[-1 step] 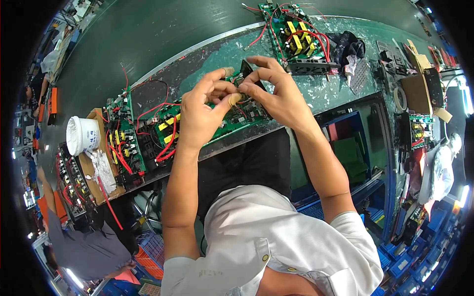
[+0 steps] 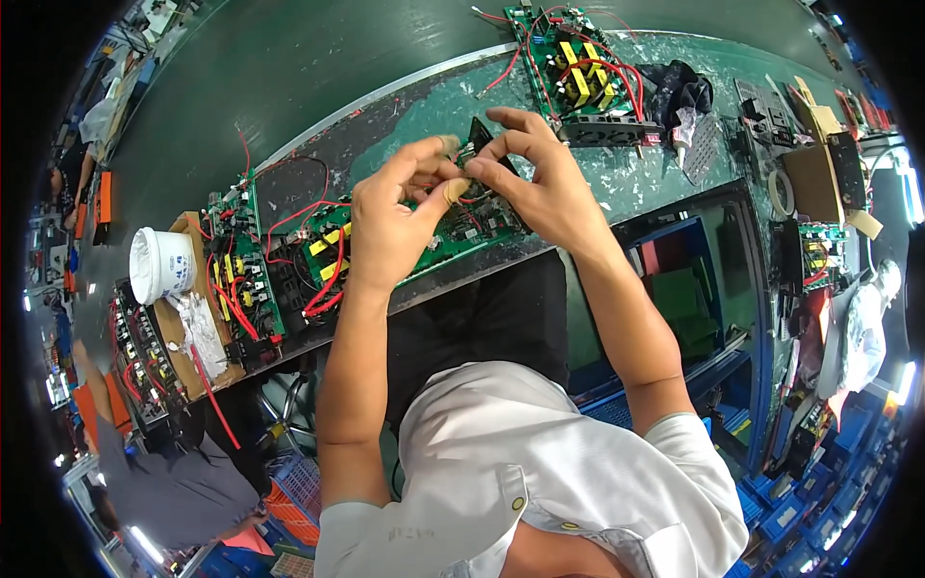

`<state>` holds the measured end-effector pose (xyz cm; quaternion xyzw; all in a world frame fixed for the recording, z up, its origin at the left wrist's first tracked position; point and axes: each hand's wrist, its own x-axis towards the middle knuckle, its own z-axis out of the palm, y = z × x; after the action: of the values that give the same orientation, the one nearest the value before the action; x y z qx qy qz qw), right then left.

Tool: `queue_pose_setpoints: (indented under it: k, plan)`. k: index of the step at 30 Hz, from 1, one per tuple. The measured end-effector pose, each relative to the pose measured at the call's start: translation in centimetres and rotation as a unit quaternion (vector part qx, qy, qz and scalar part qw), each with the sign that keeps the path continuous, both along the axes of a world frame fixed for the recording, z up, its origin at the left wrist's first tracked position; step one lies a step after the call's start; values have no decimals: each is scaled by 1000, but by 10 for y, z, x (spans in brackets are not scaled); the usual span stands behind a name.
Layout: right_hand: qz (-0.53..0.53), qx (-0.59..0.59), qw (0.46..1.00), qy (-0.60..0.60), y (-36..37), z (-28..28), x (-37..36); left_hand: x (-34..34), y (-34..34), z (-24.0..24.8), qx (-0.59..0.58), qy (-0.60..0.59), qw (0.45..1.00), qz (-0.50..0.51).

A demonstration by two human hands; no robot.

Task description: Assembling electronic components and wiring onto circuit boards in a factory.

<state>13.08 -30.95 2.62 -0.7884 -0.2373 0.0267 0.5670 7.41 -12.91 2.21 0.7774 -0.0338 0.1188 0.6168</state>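
Observation:
A green circuit board [image 2: 472, 229] with yellow-wrapped parts and red wires lies at the bench's near edge under both my hands. My left hand [image 2: 397, 212] is over its middle, thumb and fingers pinched together; tan coverings sit on the thumb and one fingertip. My right hand [image 2: 541, 183] meets it from the right, its thumb and index finger closed close to the left fingertips. What the fingers hold, if anything, is too small and hidden to name. Beside the right fingers, a dark upright plate [image 2: 479, 133] stands on the board.
Another board [image 2: 241, 265] with red wires lies left, beside a white bucket [image 2: 162, 265] and a cardboard box [image 2: 193, 352]. A wired board with fans [image 2: 583, 82] stands at the far right, next to a black cloth [image 2: 679, 91]. A co-worker [image 2: 178, 486] is at lower left.
My fingers have shifted very slightly over the board, the right index finger a little to the right. Both hands stay together at the same place.

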Motion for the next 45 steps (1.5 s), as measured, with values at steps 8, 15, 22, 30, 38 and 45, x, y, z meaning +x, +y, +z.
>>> queue_pose_setpoints:
  k: [8,15,22,30,38,45]
  plan:
    - [-20,38,998,50,6,-13,-1,5,-3,3,146,-83,985,36]
    - [56,49,987,144,1,-34,-3,30,9,6,208,-18,976,60]
    - [-11,72,995,71,11,-32,-17,32,2,4,219,40,974,38]
    - [5,77,991,105,9,-28,-17,31,5,5,232,24,972,36]
    - [-3,65,995,78,9,-32,-16,31,3,3,232,-6,972,33]
    - [-15,65,992,110,13,-31,-20,35,-2,-6,302,-138,943,18]
